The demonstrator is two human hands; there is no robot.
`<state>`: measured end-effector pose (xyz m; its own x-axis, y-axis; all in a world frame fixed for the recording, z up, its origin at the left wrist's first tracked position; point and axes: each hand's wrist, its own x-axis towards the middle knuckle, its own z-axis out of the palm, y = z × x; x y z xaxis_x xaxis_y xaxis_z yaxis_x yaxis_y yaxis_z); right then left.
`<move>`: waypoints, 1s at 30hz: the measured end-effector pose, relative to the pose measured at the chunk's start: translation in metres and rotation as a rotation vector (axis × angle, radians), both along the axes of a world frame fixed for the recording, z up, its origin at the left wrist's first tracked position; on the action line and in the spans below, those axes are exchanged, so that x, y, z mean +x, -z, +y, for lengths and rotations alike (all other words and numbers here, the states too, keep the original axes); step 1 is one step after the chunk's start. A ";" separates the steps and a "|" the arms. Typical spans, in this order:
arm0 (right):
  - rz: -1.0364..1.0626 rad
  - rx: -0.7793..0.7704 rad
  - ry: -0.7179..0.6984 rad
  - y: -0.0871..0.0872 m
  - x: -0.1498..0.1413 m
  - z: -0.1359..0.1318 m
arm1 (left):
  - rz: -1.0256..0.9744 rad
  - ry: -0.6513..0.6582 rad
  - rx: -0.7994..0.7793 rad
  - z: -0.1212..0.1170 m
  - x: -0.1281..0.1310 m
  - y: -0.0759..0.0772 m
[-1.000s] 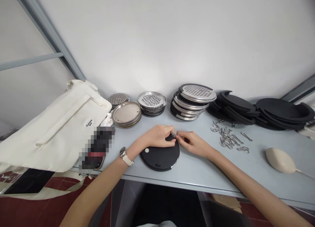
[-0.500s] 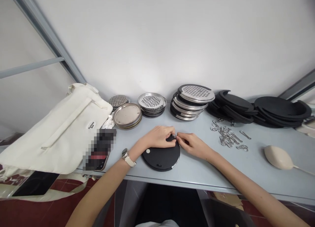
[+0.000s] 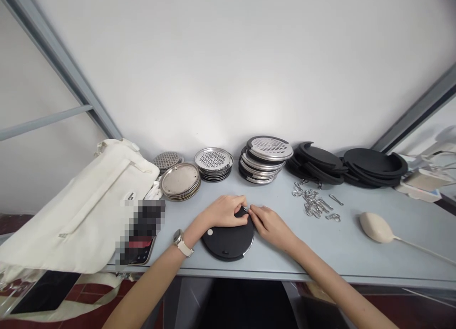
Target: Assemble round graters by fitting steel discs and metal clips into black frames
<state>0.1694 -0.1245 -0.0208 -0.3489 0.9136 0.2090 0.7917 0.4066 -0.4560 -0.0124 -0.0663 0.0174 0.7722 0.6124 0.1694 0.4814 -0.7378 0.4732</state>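
Black disc (image 3: 228, 241) lies flat, left hand (image 3: 223, 211) and right hand (image 3: 270, 227) pinching its far-edge metal clip (image 3: 246, 209).

A round black disc (image 3: 226, 243) with a thin steel rim lies flat on the desk (image 3: 342, 253) — a small metal clip (image 3: 246, 209) sits at its upper edge.

no words can be read here — the small dark label (image 3: 130, 196) on the cream canvas bag (image 3: 83, 219) is too small to make out, and the pixelated block (image 3: 140, 231) beside it is blurred past reading. the black disc (image 3: 228, 246) bears a white dot (image 3: 210, 232) — nothing legible.
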 end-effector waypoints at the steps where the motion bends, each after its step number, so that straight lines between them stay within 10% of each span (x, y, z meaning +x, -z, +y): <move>1: -0.009 0.004 -0.001 0.000 0.000 0.000 | 0.001 -0.001 0.006 0.000 0.000 0.000; 30: -0.074 0.204 0.000 0.004 -0.001 -0.024 | 0.060 0.083 0.195 -0.013 0.003 0.000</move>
